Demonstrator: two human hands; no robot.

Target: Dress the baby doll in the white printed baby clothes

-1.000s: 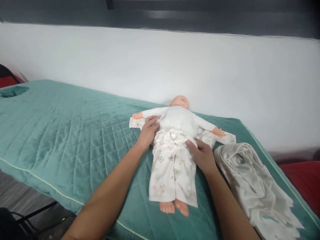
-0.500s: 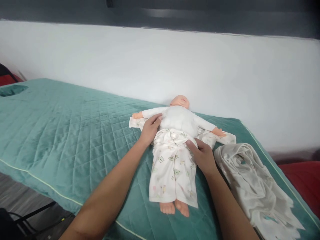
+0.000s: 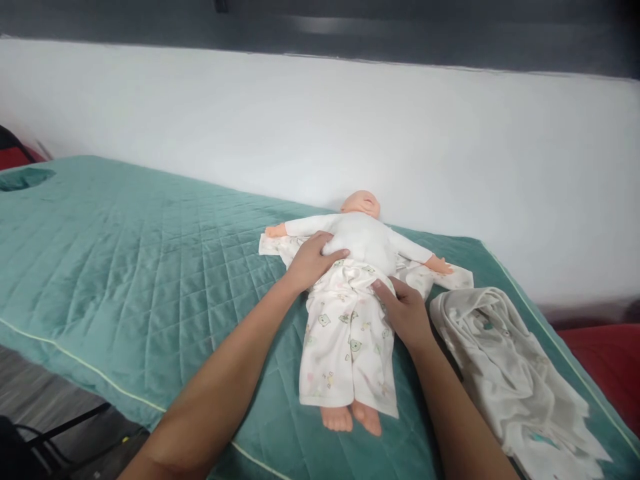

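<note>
A baby doll (image 3: 361,233) in a white bodysuit lies on its back, arms spread, head toward the wall. Printed baby pants (image 3: 345,320) cover it from the waist almost to its bare feet. My left hand (image 3: 313,262) rests against the doll's waist at the left, thumb apart from the fingers, its thumb lying above the waistband. My right hand (image 3: 406,312) grips the right side of the pants near the waist; the thumb is on the front and the fingers are partly hidden. A printed baby shirt (image 3: 419,275) is spread flat beneath the doll.
A crumpled off-white cloth garment (image 3: 490,333) lies at the right of the doll. The quilted green bed cover (image 3: 150,267) extends left to a hole in the bed. A white wall (image 3: 250,120) borders the far side. Something red (image 3: 605,360) stands beyond the right edge.
My left hand has shifted right and turned inward, its thumb now across the doll's belly above the waistband. My right hand has stayed at the pants.
</note>
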